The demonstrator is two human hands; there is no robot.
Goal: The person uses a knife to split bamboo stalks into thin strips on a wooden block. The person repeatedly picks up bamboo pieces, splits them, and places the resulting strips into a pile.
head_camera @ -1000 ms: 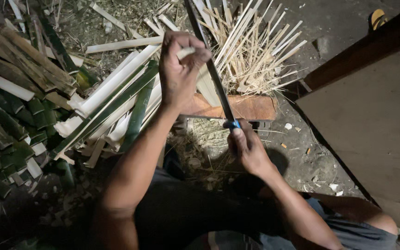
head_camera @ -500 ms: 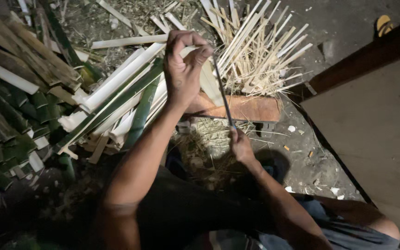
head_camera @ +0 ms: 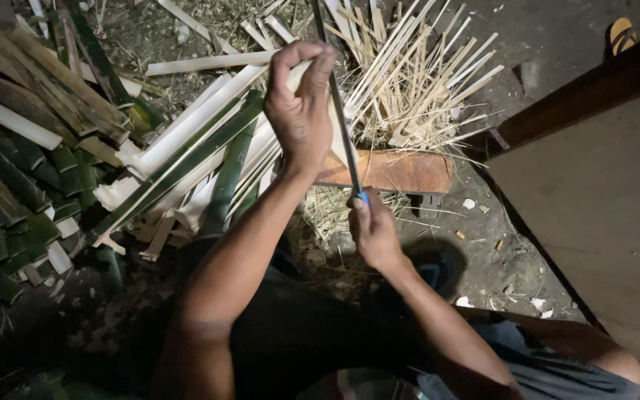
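My left hand grips a pale split bamboo piece, holding it upright over the ground. My right hand is closed on the blue handle of a long dark knife. Its blade runs up and away from me along the bamboo piece, right beside my left fingers. Below both hands a reddish wooden block lies flat on the ground. Thin bamboo splints fan out in a heap just beyond the block.
Green and pale bamboo lengths lie piled to the left, with short green offcuts at the far left. A brown wooden board slopes along the right side. Shavings and chips litter the dark ground.
My left hand has stayed closed on the bamboo piece. The knife has turned more upright and my right hand has shifted left, closer under the left hand.
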